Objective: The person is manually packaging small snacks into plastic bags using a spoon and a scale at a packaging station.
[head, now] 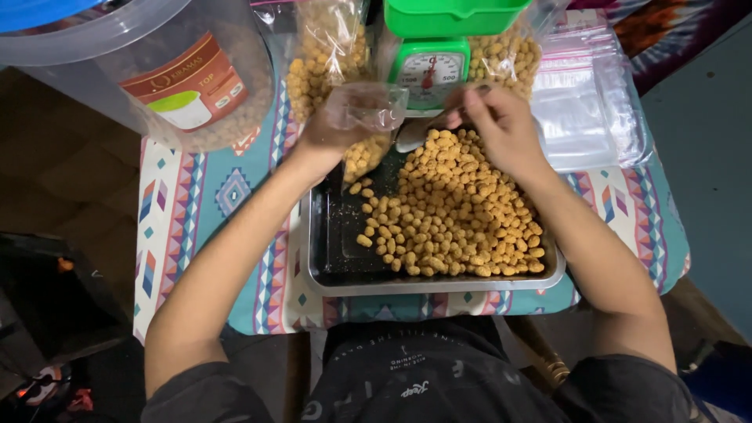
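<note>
A metal tray [333,270] on the table holds a heap of small round golden snack balls [458,211]. My left hand [333,129] grips a small clear plastic bag [368,125] by its mouth, above the tray's far left corner; some balls sit in its bottom. My right hand [501,125] holds a metal spoon [411,135] at the far edge of the heap, its bowl pointing toward the bag. A green kitchen scale [429,63] with a dial stands just behind both hands.
A big clear tub [180,78] with a blue lid stands at far left. Filled snack bags [325,55] flank the scale. A stack of empty clear bags [583,106] lies at right. A patterned cloth [204,204] covers the table.
</note>
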